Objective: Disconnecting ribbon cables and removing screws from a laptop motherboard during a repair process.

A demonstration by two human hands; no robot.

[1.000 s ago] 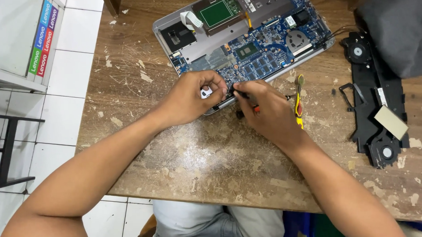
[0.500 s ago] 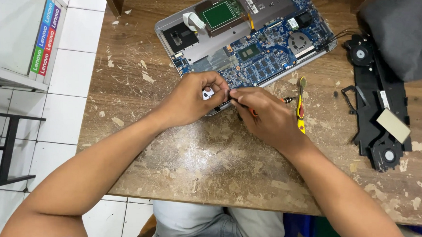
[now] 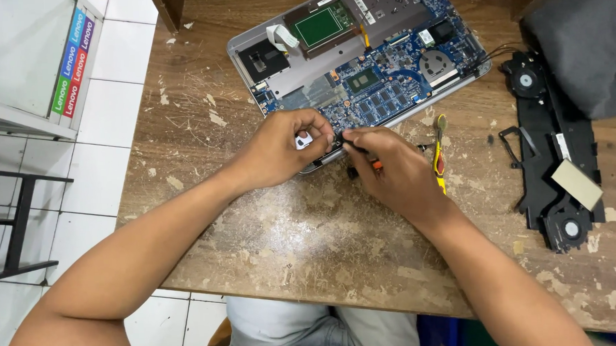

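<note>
I see the opened laptop (image 3: 359, 62) lying bottom-up on the worn wooden worktop (image 3: 269, 229), its cover already off and the blue circuit board (image 3: 387, 88) and a small round fan (image 3: 435, 63) laid bare, so I judge the stripping-down well begun; what is left, as far as I can tell, is the work at the laptop's near edge, where both hands meet. My left hand (image 3: 280, 150) rests just at that near edge, fingers curled and closed around a small white part (image 3: 304, 140), thumb and forefinger pinching it. My right hand (image 3: 393, 170) sits just to the right of it, also against the laptop's near edge, fingers bunched tight on a thin screwdriver (image 3: 362, 154) with a dark shaft and an orange band, its tip aimed at the laptop's rim; I cannot see the tip itself. Both forearms come in from below, converging on that edge, wrists low over the worktop. A yellow-handled tool (image 3: 440, 158) lies just right of the right hand, clear of the laptop. Well to the right of the laptop lies a black plastic frame with two round speakers (image 3: 546, 165), and beyond it a dark grey cloth bag (image 3: 583, 40).
</note>
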